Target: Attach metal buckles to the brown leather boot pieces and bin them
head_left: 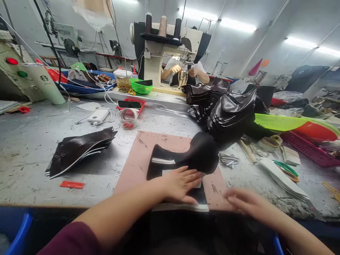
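My left hand (pixel 180 184) lies flat, fingers stretched out, pressing on a dark brown leather piece (pixel 193 156) that rests on a pink cutting mat (pixel 138 163). White strips (pixel 163 161) are stuck along the leather's edges. My right hand (pixel 247 203) is blurred by motion at the mat's right front corner, fingers extended, with nothing seen in it.
A stack of dark leather pieces (pixel 79 150) lies at the left, a bigger heap (pixel 228 109) at the right. Scissors (pixel 285 168), tape rolls (pixel 268 143), white strips (pixel 281 179), a phone on a red tray (pixel 130 104), a power bank (pixel 98 115). Across the table a person (pixel 186 69) works at a sewing machine (pixel 164 42).
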{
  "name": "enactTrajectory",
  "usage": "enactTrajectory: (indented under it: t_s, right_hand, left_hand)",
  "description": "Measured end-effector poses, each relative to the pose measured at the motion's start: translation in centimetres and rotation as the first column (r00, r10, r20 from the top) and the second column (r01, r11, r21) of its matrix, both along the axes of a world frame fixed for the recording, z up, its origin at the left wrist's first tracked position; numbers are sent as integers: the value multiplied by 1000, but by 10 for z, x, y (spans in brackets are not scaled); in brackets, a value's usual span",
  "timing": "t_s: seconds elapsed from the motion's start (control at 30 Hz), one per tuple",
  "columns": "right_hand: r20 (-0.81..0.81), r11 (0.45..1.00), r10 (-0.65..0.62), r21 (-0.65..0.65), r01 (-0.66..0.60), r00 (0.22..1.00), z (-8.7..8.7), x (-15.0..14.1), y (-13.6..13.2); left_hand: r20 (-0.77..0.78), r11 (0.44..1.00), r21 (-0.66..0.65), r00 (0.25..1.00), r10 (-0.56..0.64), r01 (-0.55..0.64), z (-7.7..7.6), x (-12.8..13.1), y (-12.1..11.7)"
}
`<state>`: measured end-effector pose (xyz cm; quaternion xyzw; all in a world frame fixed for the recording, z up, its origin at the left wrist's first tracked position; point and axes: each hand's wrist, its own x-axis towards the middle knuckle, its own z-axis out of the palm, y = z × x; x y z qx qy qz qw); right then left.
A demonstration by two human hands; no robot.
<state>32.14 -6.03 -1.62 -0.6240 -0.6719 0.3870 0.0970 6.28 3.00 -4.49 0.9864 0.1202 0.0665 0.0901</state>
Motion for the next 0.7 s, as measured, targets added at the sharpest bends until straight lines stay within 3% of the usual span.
enactTrajectory:
  t_s: [0.1,0.2,0.3,0.37,0.43,0.47,0.53,0.57,0.63,0.7]
  right_hand:
    - [23,951,-215,234,204,976,-4,-20,37]
    - [132,922,-159,375,100,978,-8,-40,65]
    - [248,882,-98,471,-32,964,3,-53,82]
    - [213,862,-44,502,-71,976,20,-56,93]
    - [140,849,26,520,-96,990,43,-55,111]
    - [118,841,42,531,-99,992,56,-54,124]
    - [111,812,-3,581,-63,994,85,-53,162]
    - [115,788,-47,615,-34,992,99,-53,185]
    - [97,711,-196,699,73,976,125,-53,234]
    - [26,644,-276,747,164,961,143,-57,279]
  left_hand:
    - [-51,998,-57,998,-40,37,-12,9,5]
    - [0,999,-7,999,-34,34,-11,6,-1]
    - [107,991,122,992,-72,59,1,-6,-11]
    - [262,974,225,964,-35,-26,12,-28,-17]
    - [500,916,268,856,134,-300,25,-67,-17]
    - [594,854,235,765,251,-463,31,-91,-13]
    - [675,618,150,536,506,-772,40,-144,1]
    - [645,501,97,438,627,-860,43,-169,10]
    - [474,284,-20,241,847,-959,48,-209,31]
    - [229,145,-107,118,966,-984,50,-235,48]
